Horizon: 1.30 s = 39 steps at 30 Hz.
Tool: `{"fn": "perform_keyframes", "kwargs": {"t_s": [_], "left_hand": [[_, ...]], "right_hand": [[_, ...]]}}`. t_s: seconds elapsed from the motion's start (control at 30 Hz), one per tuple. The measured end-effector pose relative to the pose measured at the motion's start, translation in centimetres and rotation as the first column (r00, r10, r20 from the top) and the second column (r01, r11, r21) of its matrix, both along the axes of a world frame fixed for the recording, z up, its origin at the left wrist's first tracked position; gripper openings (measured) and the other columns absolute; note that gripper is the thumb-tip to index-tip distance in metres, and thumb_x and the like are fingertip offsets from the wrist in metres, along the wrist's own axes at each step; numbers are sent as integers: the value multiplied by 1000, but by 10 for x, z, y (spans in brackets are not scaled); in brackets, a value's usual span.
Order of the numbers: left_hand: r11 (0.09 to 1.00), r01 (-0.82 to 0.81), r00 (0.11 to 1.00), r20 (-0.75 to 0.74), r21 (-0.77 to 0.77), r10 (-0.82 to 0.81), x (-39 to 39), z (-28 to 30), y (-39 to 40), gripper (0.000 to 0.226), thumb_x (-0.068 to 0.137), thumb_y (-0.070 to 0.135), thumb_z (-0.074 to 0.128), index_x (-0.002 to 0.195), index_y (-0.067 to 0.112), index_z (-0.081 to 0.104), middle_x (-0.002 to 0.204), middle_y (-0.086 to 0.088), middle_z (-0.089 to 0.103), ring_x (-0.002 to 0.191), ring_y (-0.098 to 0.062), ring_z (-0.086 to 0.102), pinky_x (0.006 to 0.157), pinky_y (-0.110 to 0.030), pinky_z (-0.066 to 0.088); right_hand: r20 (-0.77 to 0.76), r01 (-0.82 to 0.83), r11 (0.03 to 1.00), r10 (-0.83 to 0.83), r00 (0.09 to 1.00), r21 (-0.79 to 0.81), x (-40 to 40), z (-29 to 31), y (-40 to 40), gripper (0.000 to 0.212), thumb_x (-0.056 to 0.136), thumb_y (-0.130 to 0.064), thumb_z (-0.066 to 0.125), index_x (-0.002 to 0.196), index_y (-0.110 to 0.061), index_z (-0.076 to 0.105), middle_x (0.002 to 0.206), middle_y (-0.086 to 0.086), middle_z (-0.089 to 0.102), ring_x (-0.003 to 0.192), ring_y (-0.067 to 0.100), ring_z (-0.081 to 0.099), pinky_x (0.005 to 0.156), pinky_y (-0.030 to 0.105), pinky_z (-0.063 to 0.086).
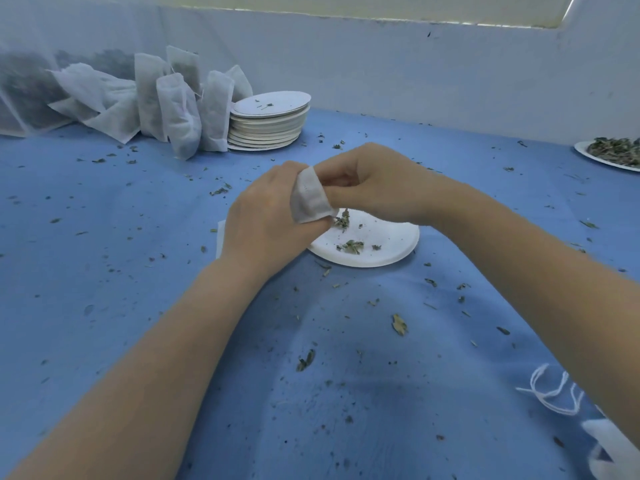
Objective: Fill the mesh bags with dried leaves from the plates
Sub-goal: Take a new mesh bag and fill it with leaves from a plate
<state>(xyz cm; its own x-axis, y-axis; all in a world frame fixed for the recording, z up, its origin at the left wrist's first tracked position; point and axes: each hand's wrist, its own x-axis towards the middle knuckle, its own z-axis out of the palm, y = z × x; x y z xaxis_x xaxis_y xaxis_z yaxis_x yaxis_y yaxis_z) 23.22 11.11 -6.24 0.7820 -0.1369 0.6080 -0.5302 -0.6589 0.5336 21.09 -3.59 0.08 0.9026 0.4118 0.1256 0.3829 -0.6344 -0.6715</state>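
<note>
A small white mesh bag [309, 197] is held between both hands above the table's middle. My left hand [263, 216] grips its left side with curled fingers. My right hand [367, 181] pinches its upper right edge, fingers curled. Just below them lies a white paper plate [388, 244] with a few scraps of dried leaves [351, 246] left on it. The bag's lower part is hidden by my left hand.
Several filled mesh bags [180, 109] lean against the back wall at the left, beside a stack of empty plates [268, 123]. A plate heaped with leaves [613, 152] sits at the right edge. Empty bags with white strings [554, 393] lie bottom right. Leaf crumbs litter the blue cloth [104, 237].
</note>
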Motion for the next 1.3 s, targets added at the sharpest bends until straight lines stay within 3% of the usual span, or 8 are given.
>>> {"fn": "perform_keyframes", "kwargs": {"t_s": [0.07,0.27,0.4,0.5,0.73,0.8,0.97,1.3], "left_hand": [[1000,-1,1000,-8,2,1,1,0,1,49,67,35,77,110,18,58,98,6,61,91,-19,56,71,-24,36],[998,52,997,-59,-32,-54,3,0,2,52,63,50,77,104,25,58,84,18,55,81,-5,50,70,-23,38],[985,109,993,-39,-132,-115,3,2,5,66,55,51,82,109,27,54,92,18,59,89,-4,54,74,-24,44],[994,109,993,-50,-3,-109,8,1,14,72,58,43,80,120,27,46,102,19,53,91,-1,47,75,-24,39],[994,-67,993,-95,90,75,23,-4,31,50,68,13,66,114,24,48,87,13,44,79,-16,41,68,-29,33],[994,-79,991,-99,82,87,25,-5,33,52,68,13,66,115,24,49,86,13,42,79,-15,39,68,-28,31],[992,-81,992,-92,97,90,26,-7,33,49,67,13,67,112,21,49,88,11,44,80,-16,40,67,-29,32],[993,-59,991,-115,103,71,22,-7,29,50,68,13,67,114,22,49,92,12,46,86,-21,48,72,-31,37]], "right_hand": [[14,-20,997,19,1000,72,1,2,-8,24,82,-6,68,97,-25,72,91,-8,73,87,2,68,80,18,53],[258,93,977,-41,965,-191,7,2,1,30,77,-2,66,97,-23,73,79,-15,66,78,-7,56,74,6,43],[313,71,994,-44,949,-78,6,-4,11,30,73,-2,65,96,-19,73,83,-9,69,85,0,62,76,11,46],[281,69,997,-60,958,-21,7,-6,11,34,73,-1,68,101,-18,72,94,-6,73,90,0,63,83,17,49],[207,194,958,-239,949,213,24,-14,-5,20,86,-9,60,92,-25,70,87,-12,70,80,0,63,72,11,49],[194,298,954,-299,934,38,32,-21,-10,34,89,-4,44,91,-28,68,87,-12,64,80,6,59,58,7,42],[197,146,871,-58,979,-469,34,-41,-10,57,86,8,34,114,-30,66,131,-12,53,114,13,48,85,20,37],[167,158,885,-93,982,-439,16,-33,-33,60,85,11,33,115,-31,64,128,-7,56,110,12,52,94,30,44]]}}
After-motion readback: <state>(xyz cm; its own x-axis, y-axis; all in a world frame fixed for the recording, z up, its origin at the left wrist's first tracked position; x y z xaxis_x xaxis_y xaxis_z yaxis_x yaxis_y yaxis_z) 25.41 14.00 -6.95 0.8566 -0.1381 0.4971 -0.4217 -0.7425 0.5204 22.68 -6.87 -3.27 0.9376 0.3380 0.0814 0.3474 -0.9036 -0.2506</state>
